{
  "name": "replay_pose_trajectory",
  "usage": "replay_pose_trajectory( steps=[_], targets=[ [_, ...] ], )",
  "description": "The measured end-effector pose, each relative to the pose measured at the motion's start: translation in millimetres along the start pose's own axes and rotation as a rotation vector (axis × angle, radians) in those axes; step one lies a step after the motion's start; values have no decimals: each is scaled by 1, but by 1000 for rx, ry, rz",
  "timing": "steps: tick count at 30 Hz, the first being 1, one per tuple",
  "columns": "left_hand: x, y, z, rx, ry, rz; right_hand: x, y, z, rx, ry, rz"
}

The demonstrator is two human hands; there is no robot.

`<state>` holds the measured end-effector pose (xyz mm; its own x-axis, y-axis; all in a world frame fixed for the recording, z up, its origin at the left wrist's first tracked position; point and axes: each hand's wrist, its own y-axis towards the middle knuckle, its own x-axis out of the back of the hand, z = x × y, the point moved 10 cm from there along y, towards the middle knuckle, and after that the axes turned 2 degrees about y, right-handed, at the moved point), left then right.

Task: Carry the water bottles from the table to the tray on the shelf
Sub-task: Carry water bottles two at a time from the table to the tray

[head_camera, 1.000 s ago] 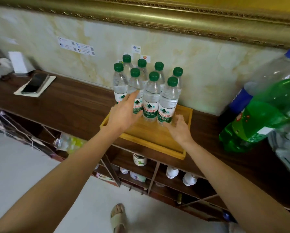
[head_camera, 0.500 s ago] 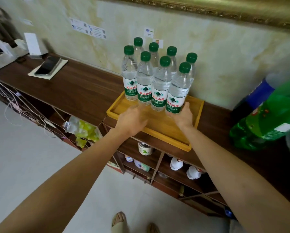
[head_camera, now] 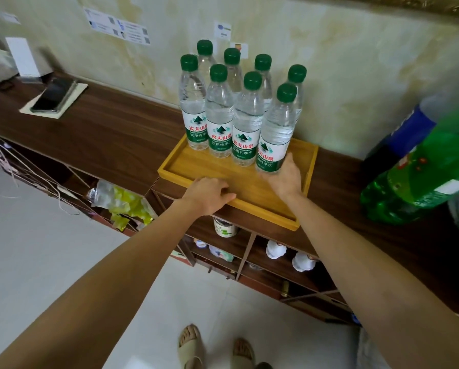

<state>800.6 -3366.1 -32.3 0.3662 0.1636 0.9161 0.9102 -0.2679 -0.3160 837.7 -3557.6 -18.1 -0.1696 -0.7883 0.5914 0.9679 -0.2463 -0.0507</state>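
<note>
**Eight bottles on the tray, right hand at the nearest one**

Eight water bottles with green caps stand upright in two rows of four at the far end of the wooden tray, which lies on the dark wooden shelf against the pale wall. Seen from the tray's middle, the bottles fill the 11 to 1 o'clock part, while the near half of the tray floor lies bare.

The right hand is at the front-row bottle on the right end, at about 2 o'clock from the tray's middle. Its thumb lies against the lower label and the fingers curve round the base from the right side, so the hand holds the bottle low down while the bottle stands on the tray floor.

The left hand rests at the tray's near edge, at about 7 o'clock from the middle. Its fingers are curled loosely under, knuckles up, with the fingertips on the tray's floor just past the rim. It holds nothing.

A large green bottle and a bottle with a blue label sit at 3 o'clock, well apart from the tray. A dark phone lies on a pale pad at 9 o'clock, far along the shelf.
</note>
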Motion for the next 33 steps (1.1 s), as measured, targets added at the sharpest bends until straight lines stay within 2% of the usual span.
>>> replay_pose_trajectory(
  steps=[20, 28, 33],
  targets=[
    [-2, 3, -4, 2, 90, -31, 7, 1, -3, -23, -110, 1],
    [2, -7, -1, -2, 42, 14, 25, -29, -7, -65, 5, 56],
    [20, -31, 13, 40, -56, -47, 38, -63, 14, 70, -79, 108]
  ],
)
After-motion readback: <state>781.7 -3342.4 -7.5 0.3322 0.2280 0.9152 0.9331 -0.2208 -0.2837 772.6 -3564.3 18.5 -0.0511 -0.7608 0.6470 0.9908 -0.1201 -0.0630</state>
